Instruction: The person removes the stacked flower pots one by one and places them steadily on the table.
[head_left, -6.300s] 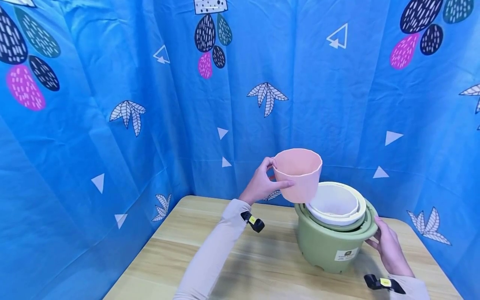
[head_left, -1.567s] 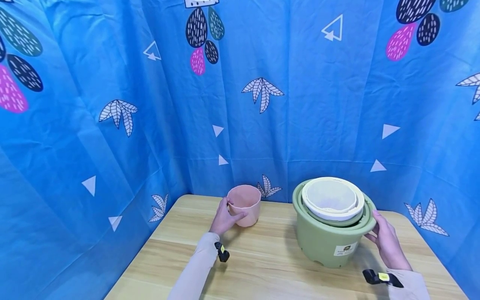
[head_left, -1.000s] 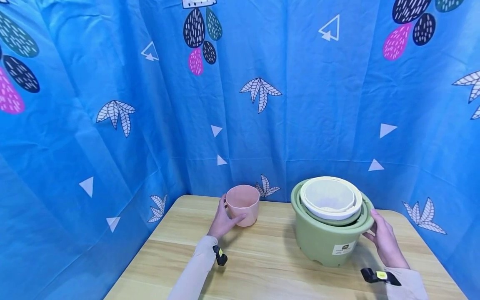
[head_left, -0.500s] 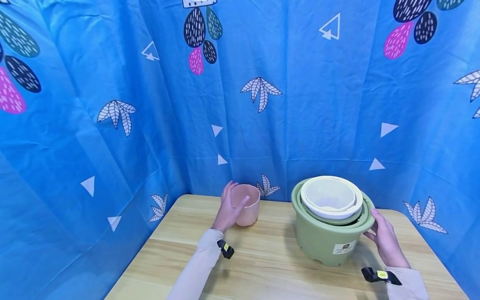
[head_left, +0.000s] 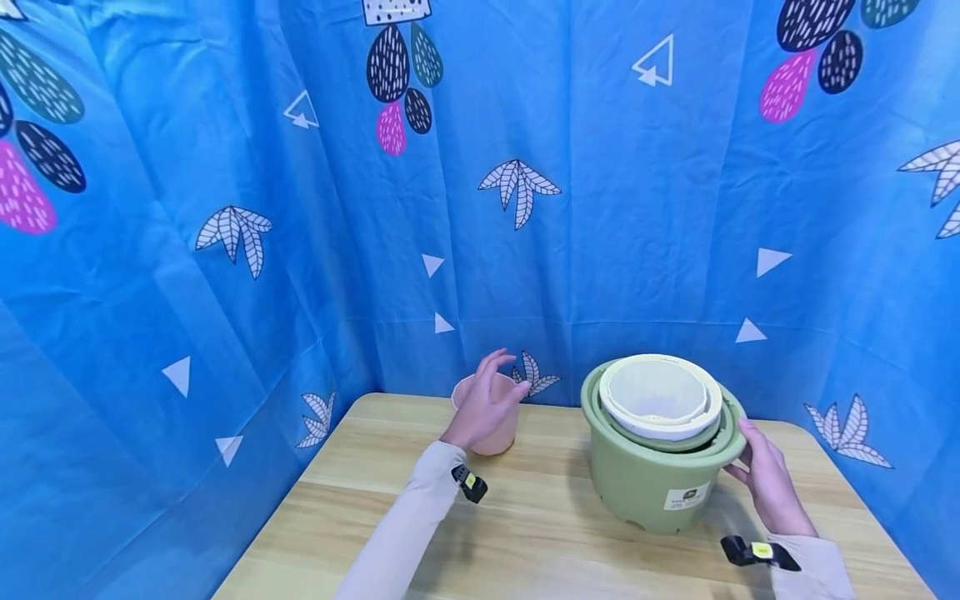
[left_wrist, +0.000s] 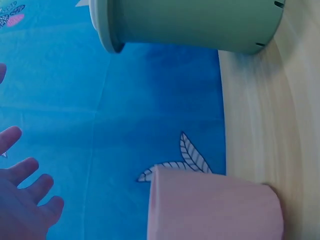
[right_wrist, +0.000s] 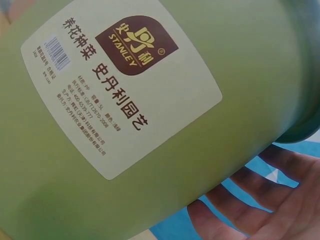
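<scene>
The pink flower pot point(head_left: 495, 429) stands upright on the table at the back, left of the nested pots. My left hand point(head_left: 483, 408) is raised in front of it with fingers spread, holding nothing; the left wrist view shows the fingers point(left_wrist: 37, 190) apart from the pot's wall. At the right, the big green flower pot point(head_left: 645, 483) holds a smaller green pot point(head_left: 678, 446) and, inside that, white pots point(head_left: 660, 387). My right hand point(head_left: 772, 483) grips the big pot's rim at its right side, fingers below the rim. A printed label point(right_wrist: 120, 85) faces the right wrist camera.
The wooden table point(head_left: 540, 517) has a rounded back corner at each side. A blue patterned curtain point(head_left: 525, 275) hangs right behind it and along the left.
My left hand has brought the pink pot from above the nested pots to the table at the left, let go, then risen and moved rightwards. My right hand has stayed at the green pot.
</scene>
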